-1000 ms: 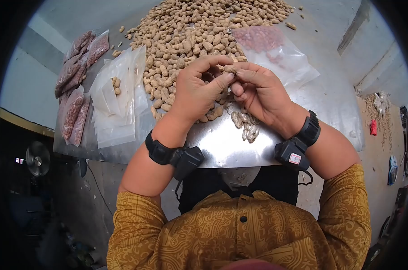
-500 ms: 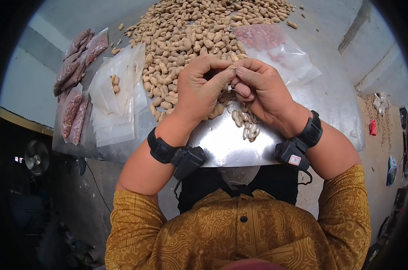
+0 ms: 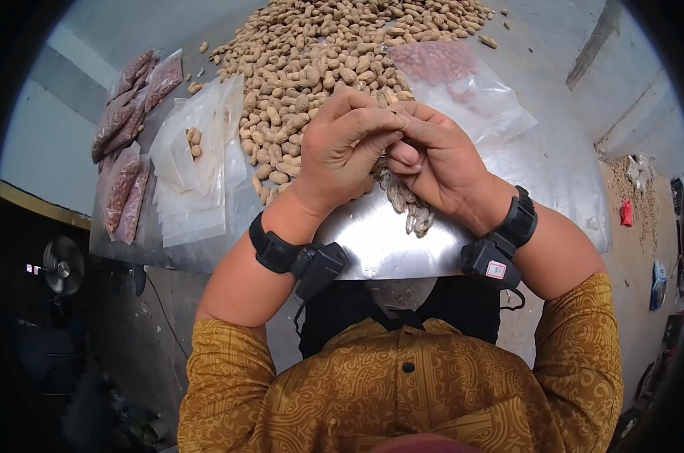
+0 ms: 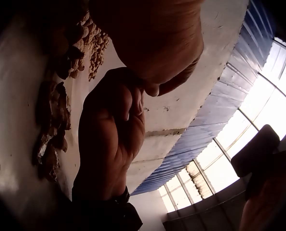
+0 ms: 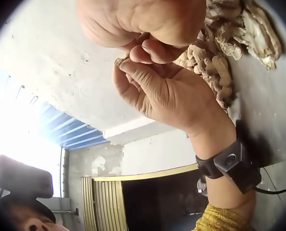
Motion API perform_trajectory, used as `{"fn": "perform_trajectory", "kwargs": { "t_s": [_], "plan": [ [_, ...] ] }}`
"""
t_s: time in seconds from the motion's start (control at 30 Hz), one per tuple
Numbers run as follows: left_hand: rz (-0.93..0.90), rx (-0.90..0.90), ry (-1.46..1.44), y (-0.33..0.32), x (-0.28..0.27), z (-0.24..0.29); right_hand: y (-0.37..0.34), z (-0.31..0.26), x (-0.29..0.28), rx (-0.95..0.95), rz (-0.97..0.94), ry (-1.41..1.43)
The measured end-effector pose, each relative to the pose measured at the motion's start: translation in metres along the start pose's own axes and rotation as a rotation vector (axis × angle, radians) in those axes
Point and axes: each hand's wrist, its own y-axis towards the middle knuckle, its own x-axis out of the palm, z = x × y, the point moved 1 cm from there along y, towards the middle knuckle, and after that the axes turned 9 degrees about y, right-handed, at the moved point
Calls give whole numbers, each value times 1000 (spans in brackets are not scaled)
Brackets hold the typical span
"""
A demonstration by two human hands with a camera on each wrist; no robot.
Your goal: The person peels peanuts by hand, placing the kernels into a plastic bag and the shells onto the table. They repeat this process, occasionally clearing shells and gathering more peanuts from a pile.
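Note:
My left hand [image 3: 346, 151] and right hand [image 3: 448, 155] meet at the fingertips above the near edge of a peanut heap [image 3: 312, 75]. In the right wrist view, the thumb and forefinger of the left hand pinch a small tan bit of peanut [image 5: 119, 61]. The right hand's fingers are curled against it from the other side, and they hide most of the nut. Split, hollow peanut shells [image 3: 410, 205] lie on the metal table [image 3: 372, 249] just below the right hand. In the left wrist view, both hands are dark silhouettes.
Filled bags of reddish kernels [image 3: 123, 196] are stacked at the table's left. Flat clear bags [image 3: 191, 181] lie beside them, a few peanuts [image 3: 194, 142] on top. Right of the heap rests a partly filled clear bag [image 3: 463, 79]. Each wrist carries a black camera [image 3: 323, 268].
A whole peanut showed between the fingertips one second ago; now the fingers cover it. My left hand has turned and shifted slightly right, its fingers closing over the right fingertips.

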Motion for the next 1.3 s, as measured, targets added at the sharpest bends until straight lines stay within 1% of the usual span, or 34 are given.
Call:
{"fn": "perform_trajectory", "kwargs": {
  "t_s": [0.07, 0.17, 0.27, 0.37, 0.47, 0.57, 0.67, 0.77, 0.87, 0.97, 1.17, 1.27, 1.3],
  "plan": [
    [10, -16, 10, 1, -2, 2, 0, -1, 2, -6, 12, -3],
    [18, -33, -127, 2, 1, 4, -1, 0, 4, -40, 81, -43],
    [-20, 43, -83, 3, -2, 4, 1, 2, -2, -75, 130, -82],
    [-100, 147, 61, 4, -8, 3, -1, 3, 2, -72, 169, -79],
    [-121, 241, 189, 6, -10, 2, 0, 2, 0, -7, 126, -64],
    [-130, 296, 241, 11, -12, 4, 0, 3, -8, 63, 54, 25],
    [-110, 281, 248, 11, -9, 6, -1, 4, -3, 88, 89, 78],
    [-82, 262, 217, 10, -6, 5, -1, 2, -3, 132, 63, 100],
    [-78, 286, 215, 8, -2, 3, -1, 2, -6, 184, 82, 77],
    [-112, 268, 180, 7, 1, 3, 0, 0, -6, 203, 53, 55],
    [-63, 0, 17, 2, 9, 4, -1, 6, -8, 149, 59, 123],
    [-34, -125, -72, 0, 11, 7, 0, 5, -10, 151, 22, 111],
    [-63, -190, -158, -1, 11, 6, 1, 4, -10, 138, 31, 107]
  ]
}}
